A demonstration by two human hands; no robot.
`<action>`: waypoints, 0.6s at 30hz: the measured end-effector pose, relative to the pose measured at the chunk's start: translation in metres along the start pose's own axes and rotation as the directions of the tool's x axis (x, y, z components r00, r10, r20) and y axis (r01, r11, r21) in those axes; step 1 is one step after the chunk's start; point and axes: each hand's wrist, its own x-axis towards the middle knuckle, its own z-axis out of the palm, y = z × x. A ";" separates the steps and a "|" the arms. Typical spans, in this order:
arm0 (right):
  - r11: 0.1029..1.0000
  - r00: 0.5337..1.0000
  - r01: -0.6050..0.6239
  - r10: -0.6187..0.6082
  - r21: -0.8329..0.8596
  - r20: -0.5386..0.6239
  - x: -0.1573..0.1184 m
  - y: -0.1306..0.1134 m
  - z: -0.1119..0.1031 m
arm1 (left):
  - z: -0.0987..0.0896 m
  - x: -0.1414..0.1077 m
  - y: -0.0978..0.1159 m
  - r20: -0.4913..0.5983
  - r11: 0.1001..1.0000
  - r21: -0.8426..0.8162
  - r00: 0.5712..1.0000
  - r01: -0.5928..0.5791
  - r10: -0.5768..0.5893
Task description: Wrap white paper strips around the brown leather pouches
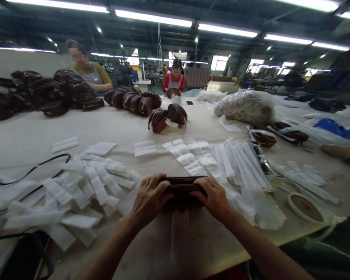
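Between my two hands, low in the middle of the head view, is a dark brown leather bag (pixel 184 190). My left hand (pixel 151 194) grips its left end, thumb on the near side and fingers over the top edge. On the right end my right hand (pixel 212 195) is closed in the same way. A strip of thin white wrapping (pixel 179 233) hangs below the bag toward me. White foam strips (pixel 99 182) lie loosely to the left of my hands. More white packing strips (pixel 230 163) are spread out on the right.
Two finished brown bags (pixel 177 114) stand ahead on the table (pixel 116 128). Bags are heaped at the far left (pixel 72 91). A clear plastic sack (pixel 246 107), wrapped bags (pixel 262 135) and a round tape roll (pixel 305 208) lie right. A co-worker's arm (pixel 340 152) reaches in; two people work opposite.
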 end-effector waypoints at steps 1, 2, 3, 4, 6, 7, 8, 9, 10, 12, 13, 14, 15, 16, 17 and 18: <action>0.999 1.000 -0.027 0.028 0.031 -0.013 0.000 0.002 0.002 | 0.003 0.000 -0.004 0.006 0.999 -0.024 1.000 0.024 -0.024; 0.997 0.998 -0.054 0.055 0.053 -0.013 -0.001 0.004 0.004 | 0.005 -0.001 -0.006 0.009 0.997 -0.055 0.999 0.051 -0.050; 0.995 0.997 -0.075 0.075 0.062 -0.003 0.000 0.005 0.004 | 0.006 -0.001 -0.007 0.008 0.993 -0.085 0.997 0.078 -0.078; 0.994 0.996 -0.089 0.088 0.057 0.014 0.000 0.006 0.004 | 0.007 -0.002 -0.007 0.006 0.988 -0.111 0.995 0.104 -0.104; 0.997 0.996 -0.074 0.073 0.017 0.052 0.004 0.007 0.001 | 0.007 -0.002 -0.004 -0.004 0.979 -0.140 0.989 0.148 -0.150; 0.999 0.996 -0.047 0.048 -0.015 0.072 0.007 0.008 -0.001 | 0.007 -0.002 -0.001 -0.003 0.977 -0.138 0.986 0.165 -0.167; 0.999 0.995 -0.014 0.018 -0.047 0.093 0.011 0.010 -0.002 | 0.007 -0.002 0.002 0.003 0.976 -0.128 0.984 0.176 -0.177; 0.998 0.993 0.017 -0.009 -0.067 0.121 0.015 0.011 -0.003 | 0.007 -0.002 0.005 0.015 0.977 -0.114 0.984 0.181 -0.180; 0.997 0.988 0.039 -0.028 -0.069 0.153 0.019 0.013 -0.002 | 0.007 -0.002 0.007 0.029 0.977 -0.107 0.983 0.184 -0.182; 0.998 0.974 0.053 -0.045 -0.027 0.223 0.027 0.017 0.001 | 0.007 -0.002 0.008 0.061 0.977 -0.107 0.982 0.182 -0.177; 0.999 0.967 0.051 -0.051 0.007 0.251 0.029 0.019 0.003 | 0.005 -0.002 0.006 0.080 0.975 -0.107 0.979 0.194 -0.186; 0.998 0.961 0.049 -0.058 0.042 0.269 0.031 0.020 0.006 | 0.003 -0.003 0.001 0.097 0.969 -0.095 0.971 0.230 -0.221; 0.996 0.960 0.048 -0.066 0.071 0.273 0.032 0.022 0.009 | -0.001 -0.004 -0.006 0.107 0.955 -0.069 0.954 0.289 -0.281; 0.994 0.960 0.050 -0.073 0.093 0.270 0.033 0.023 0.011 | -0.006 -0.006 -0.016 0.102 0.929 -0.026 0.925 0.369 -0.365; 0.992 0.961 0.055 -0.083 0.111 0.263 0.033 0.024 0.013 | -0.012 -0.009 -0.028 0.077 0.884 0.032 0.880 0.467 -0.468; 0.990 0.963 0.058 -0.089 0.126 0.256 0.032 0.024 0.014 | -0.019 -0.013 -0.041 0.029 0.816 0.097 0.818 0.570 -0.575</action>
